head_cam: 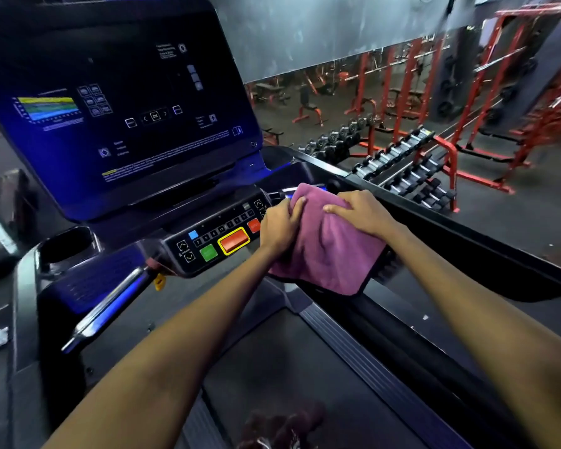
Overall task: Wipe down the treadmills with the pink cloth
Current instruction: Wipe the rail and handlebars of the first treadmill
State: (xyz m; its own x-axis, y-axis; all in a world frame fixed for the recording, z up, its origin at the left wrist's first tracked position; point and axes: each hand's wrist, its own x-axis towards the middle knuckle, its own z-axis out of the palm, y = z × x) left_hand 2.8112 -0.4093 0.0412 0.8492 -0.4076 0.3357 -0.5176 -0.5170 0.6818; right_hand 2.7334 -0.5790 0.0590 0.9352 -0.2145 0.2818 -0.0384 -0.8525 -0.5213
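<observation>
The pink cloth (pixel 327 251) lies draped over the right side of the treadmill console (pixel 162 150), hanging down past its front edge. My left hand (pixel 280 226) grips the cloth's left edge, fingers curled into the fabric beside the button panel (pixel 221 241). On the cloth's upper right part rests my right hand (pixel 361 212), fingers spread and bent over the fabric. The dark screen shows small icons and a coloured chart. The treadmill belt (pixel 272 367) runs below my arms.
A cup holder (pixel 65 244) and a chrome handlebar (pixel 110 299) sit at the left of the console. Right of the treadmill stand dumbbell racks (pixel 402 166) and red gym frames (pixel 499 102). A dark red object (pixel 282 426) shows at the bottom edge.
</observation>
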